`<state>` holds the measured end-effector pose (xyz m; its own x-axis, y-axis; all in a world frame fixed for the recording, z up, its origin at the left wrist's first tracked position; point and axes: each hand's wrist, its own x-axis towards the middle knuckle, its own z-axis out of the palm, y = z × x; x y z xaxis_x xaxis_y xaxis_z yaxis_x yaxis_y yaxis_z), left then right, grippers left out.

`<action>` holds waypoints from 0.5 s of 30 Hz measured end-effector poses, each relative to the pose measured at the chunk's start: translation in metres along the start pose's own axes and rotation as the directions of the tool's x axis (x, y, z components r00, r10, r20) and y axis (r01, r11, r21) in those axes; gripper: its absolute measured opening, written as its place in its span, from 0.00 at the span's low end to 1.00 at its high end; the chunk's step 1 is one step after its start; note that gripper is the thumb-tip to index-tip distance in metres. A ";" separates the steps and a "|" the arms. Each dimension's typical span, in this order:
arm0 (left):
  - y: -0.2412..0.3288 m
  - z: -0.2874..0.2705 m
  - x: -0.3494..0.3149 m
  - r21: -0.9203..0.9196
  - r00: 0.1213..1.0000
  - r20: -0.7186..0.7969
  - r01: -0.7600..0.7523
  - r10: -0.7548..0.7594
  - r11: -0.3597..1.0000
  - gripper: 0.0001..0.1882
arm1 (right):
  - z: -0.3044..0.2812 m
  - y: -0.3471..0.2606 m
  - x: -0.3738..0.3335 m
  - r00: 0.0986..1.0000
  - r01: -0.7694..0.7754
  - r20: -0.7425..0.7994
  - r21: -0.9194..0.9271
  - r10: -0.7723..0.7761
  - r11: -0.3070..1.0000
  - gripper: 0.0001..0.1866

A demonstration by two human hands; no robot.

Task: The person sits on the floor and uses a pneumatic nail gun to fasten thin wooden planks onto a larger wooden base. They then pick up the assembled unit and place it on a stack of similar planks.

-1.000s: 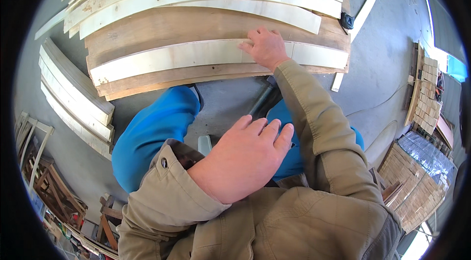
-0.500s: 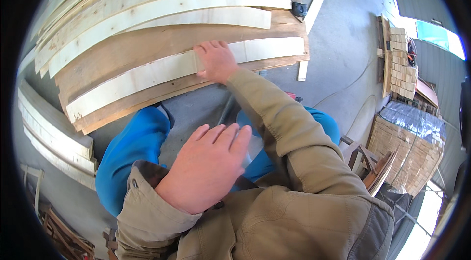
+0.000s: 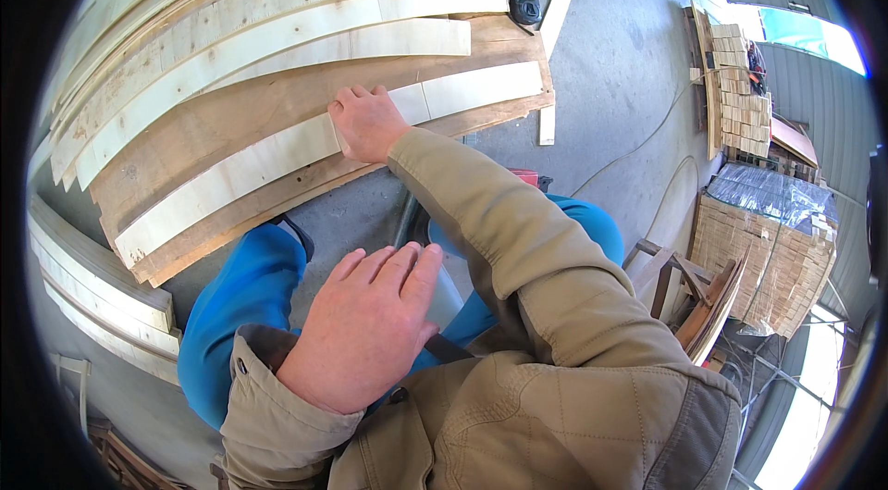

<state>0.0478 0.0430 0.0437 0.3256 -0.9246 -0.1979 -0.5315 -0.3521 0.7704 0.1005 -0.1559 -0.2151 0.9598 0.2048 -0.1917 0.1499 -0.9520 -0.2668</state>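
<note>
A long, pale wooden board (image 3: 250, 164) lies along the near edge of a brown plywood sheet (image 3: 208, 120). My right hand (image 3: 367, 124) is over the board's middle, its fingers bent across the width and the thumb toward the near edge. My left hand (image 3: 363, 328) hovers in front of my body, above my lap, back upward, with the fingers stretched out and nothing visible in it. The palm side is hidden. Several more pale boards (image 3: 277, 32) are stacked on the far side of the sheet.
A small black object (image 3: 524, 11) sits at the sheet's right end, near a narrow board (image 3: 562, 0) on the floor. More boards (image 3: 97, 268) are stacked low at left. A wrapped stack of wood blocks (image 3: 763, 249) stands at right, and a cable (image 3: 629, 149) crosses the floor.
The whole view has shifted, so the boards appear further left. My right hand's fingers are more bent over the board. My left hand remains raised, slightly lower in the picture.
</note>
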 end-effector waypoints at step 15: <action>-0.001 0.001 -0.001 -0.013 0.999 -0.030 -0.029 0.028 1.000 0.43 | 0.002 0.002 0.000 0.996 0.058 -0.065 0.021 -0.057 0.998 0.16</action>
<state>0.0474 0.0447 0.0428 0.3337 -0.9293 -0.1579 -0.5302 -0.3236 0.7837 0.1003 -0.1573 -0.2177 0.9632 0.2431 -0.1145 0.2003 -0.9336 -0.2972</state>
